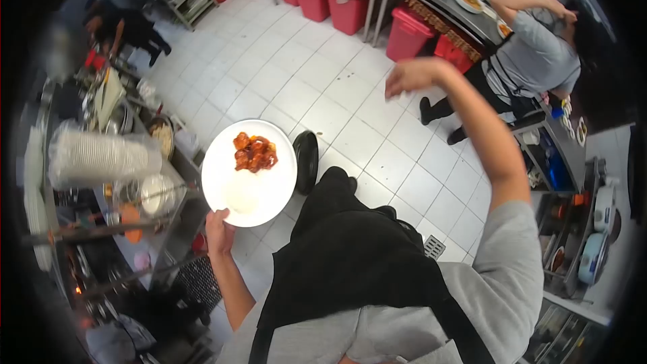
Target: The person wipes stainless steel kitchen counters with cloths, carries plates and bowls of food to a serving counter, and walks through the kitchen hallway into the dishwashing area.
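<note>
My left hand (220, 229) grips the near rim of a round white plate (284, 178), thumb on top, and holds it out over the floor. On the plate lie a pile of red, glazed food pieces (255, 155) and a white mound (244, 190) that looks like rice. My right hand (414, 77) is raised out to the right, away from the plate, its fingers loosely bent and slightly blurred, with nothing seen in them.
Stacked white containers in plastic (101, 156) stand on the left shelving. Red lidded bins (347, 3) line the far counter. A co-worker in grey (532, 54) is at the right counter by bowls of food (467, 0); another person (128, 27) bends at far left.
</note>
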The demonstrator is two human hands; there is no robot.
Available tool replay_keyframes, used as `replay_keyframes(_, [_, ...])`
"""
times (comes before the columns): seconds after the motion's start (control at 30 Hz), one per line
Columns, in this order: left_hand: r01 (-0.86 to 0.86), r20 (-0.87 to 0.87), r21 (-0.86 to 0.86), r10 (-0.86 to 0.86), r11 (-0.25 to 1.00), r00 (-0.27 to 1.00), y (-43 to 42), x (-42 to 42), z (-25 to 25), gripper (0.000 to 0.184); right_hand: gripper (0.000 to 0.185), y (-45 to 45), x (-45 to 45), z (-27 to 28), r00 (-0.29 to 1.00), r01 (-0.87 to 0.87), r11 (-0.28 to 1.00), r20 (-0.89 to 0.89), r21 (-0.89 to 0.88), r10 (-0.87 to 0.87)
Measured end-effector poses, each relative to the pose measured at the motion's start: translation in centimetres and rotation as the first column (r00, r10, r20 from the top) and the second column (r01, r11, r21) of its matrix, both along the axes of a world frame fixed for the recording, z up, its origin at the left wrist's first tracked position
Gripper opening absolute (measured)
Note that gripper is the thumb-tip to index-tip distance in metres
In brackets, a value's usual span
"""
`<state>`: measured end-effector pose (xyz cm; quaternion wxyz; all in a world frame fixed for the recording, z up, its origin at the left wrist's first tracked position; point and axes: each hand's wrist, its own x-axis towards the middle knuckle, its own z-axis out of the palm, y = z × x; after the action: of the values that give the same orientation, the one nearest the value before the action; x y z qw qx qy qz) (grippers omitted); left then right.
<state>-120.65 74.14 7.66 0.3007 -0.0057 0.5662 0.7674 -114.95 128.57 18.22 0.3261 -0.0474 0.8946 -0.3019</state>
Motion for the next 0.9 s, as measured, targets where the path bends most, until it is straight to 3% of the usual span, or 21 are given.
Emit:
replay_keyframes(0.07, [0.089,0.006,0.01,-0.089,0.996,0.996,4.3,-2.5,-0.4,0.044,0.029,3.1,-1.2,7.5,0.977,-0.013,0.969,-0.202,0.245,0.064])
replay_keyframes(0.1, [0.112,-0.004,0.011,-0.112,0.994,0.994,6.7,-3.6,0.0,0.044,0.031,4.8,-1.5,10.6,0.95,0.031,0.958,-0.306,0.284,0.06])
replay_keyframes(0.13, [0.169,-0.006,0.028,-0.169,0.985,0.986,7.9,-4.7,-0.2,0.044,0.029,6.6,-3.0,12.7,0.836,-0.227,0.903,-0.403,0.365,0.373])
replay_keyframes(0.17, [0.221,-0.011,0.03,-0.221,0.975,0.975,10.4,-5.5,0.2,0.045,0.031,6.1,-2.5,16.0,0.924,0.225,0.879,-0.378,0.42,-0.056])
replay_keyframes(0.23, [0.233,0.038,0.031,-0.234,0.972,0.971,14.2,-7.8,-0.4,0.045,0.044,5.3,-1.4,20.7,0.803,0.425,0.825,-0.575,0.372,-0.155])
replay_keyframes(0.3, [0.243,0.034,0.019,-0.244,0.97,0.969,18.5,-10.1,-2.5,0.045,0.045,8.4,-1.5,21.9,0.553,0.465,0.884,-0.797,0.052,-0.244])
replay_keyframes(0.33, [0.205,0.021,0.021,-0.206,0.978,0.978,21.5,-10.5,-2.2,0.043,0.05,11.7,-2.5,20.9,0.484,0.253,0.861,-0.713,-0.441,-0.507])
replay_keyframes(0.37, [0.199,0.028,0.042,-0.2,0.979,0.979,22.8,-10.9,-3.0,0.043,0.055,13.9,-3.6,18.1,0.501,-0.005,0.573,-0.498,-0.819,-0.708])
replay_keyframes(0.4, [0.218,0.058,0.017,-0.219,0.976,0.974,25.2,-11.2,-3.2,0.042,0.06,19.7,-6.6,13.5,0.684,-0.465,0.114,-0.438,-0.878,-0.583])
replay_keyframes(0.43, [0.242,0.074,0.001,-0.241,0.97,0.968,26.5,-11.8,-3.7,0.042,0.074,22.8,-9.3,9.6,0.733,-0.583,-0.379,-0.265,-0.718,-0.626])
replay_keyframes(0.5, [0.231,0.088,-0.072,-0.225,0.97,0.97,29.6,-13.0,-4.8,0.041,0.084,25.3,-13.0,2.6,0.456,-0.548,-0.318,0.043,-0.773,-0.889])
replay_keyframes(0.57, [0.177,0.091,0.016,-0.178,0.984,0.98,33.2,-14.2,-5.2,0.041,0.085,27.1,-15.0,-0.7,0.494,-0.524,-0.384,0.096,-0.76,-0.864])
replay_keyframes(0.63, [0.202,0.105,-0.075,-0.194,0.977,0.975,35.1,-15.7,-5.6,0.04,0.085,28.0,-16.1,-3.0,0.431,-0.476,-0.37,0.155,-0.798,-0.889])
replay_keyframes(0.9, [0.156,0.062,-0.037,-0.153,0.987,0.986,42.0,-20.7,-2.1,0.035,0.078,33.5,-20.7,-2.1,0.45,-0.446,-0.46,0.251,-0.768,-0.857])
